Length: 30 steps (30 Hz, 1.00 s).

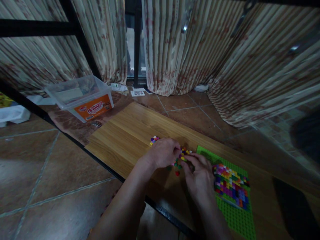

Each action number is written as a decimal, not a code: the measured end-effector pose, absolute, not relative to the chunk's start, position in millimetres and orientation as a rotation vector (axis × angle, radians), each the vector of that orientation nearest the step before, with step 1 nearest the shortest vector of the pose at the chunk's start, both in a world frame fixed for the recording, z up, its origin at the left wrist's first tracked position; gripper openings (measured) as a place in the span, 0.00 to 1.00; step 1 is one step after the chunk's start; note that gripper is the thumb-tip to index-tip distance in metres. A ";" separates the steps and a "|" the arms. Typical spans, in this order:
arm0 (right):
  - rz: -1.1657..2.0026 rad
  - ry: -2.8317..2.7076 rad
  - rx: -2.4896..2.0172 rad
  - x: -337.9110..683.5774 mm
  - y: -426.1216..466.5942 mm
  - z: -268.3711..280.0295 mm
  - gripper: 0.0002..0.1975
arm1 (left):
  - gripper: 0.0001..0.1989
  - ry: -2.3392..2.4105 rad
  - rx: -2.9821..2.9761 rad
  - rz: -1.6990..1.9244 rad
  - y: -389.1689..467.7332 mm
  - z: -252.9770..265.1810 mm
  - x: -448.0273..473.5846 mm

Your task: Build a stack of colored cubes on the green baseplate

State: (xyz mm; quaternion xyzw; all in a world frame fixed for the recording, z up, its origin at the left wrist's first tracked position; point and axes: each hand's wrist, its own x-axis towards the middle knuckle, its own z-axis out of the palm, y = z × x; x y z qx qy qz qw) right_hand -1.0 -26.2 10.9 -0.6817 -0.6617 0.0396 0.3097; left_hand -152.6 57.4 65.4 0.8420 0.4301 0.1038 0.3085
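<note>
My left hand [165, 152] hovers over the wooden table with its fingers curled together; what they hold, if anything, is hidden. A loose heap of tiny coloured building bricks [185, 152] lies between my two hands. My right hand [200, 171] pinches at the heap's near side, a yellow brick [183, 159] at its thumb and fingertip. Just below sits a lone red brick [177, 173]. Behind my left hand is another small cluster of bricks [154, 140]. To the right, a green studded baseplate [237, 218] carries a dense block of multicoloured bricks [231, 185].
The wooden table [125, 133] has a dark metal edge [165, 213] nearest me. A clear plastic tub [82, 96] with an orange label stands beyond its left end. At right lies a dark flat object [295, 206]. Striped curtains [175, 50] hang behind, above the tiled floor [75, 166].
</note>
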 end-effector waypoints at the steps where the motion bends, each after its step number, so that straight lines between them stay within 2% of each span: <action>1: 0.142 -1.721 -1.761 -2.1 -26.6 13.2 0.12 | 0.14 1.110 2.208 0.297 56.9 65.5 -151.8; 14: 0.517 -1.345 -1.587 -6.4 -31.1 17.1 0.10 | 0.08 0.961 1.937 0.353 55.5 71.4 -149.3; 20: 0.768 -1.192 -1.464 -4.0 -33.6 24.9 0.12 | 0.09 0.749 1.773 0.377 58.1 62.9 -156.1; 23: 0.736 -1.209 -1.506 1.1 -33.6 25.2 0.13 | 0.10 0.754 1.748 0.370 59.3 58.6 -157.2; 30: 0.351 -1.546 -1.801 6.5 -27.9 15.2 0.14 | 0.08 1.100 2.075 0.275 57.8 62.0 -145.7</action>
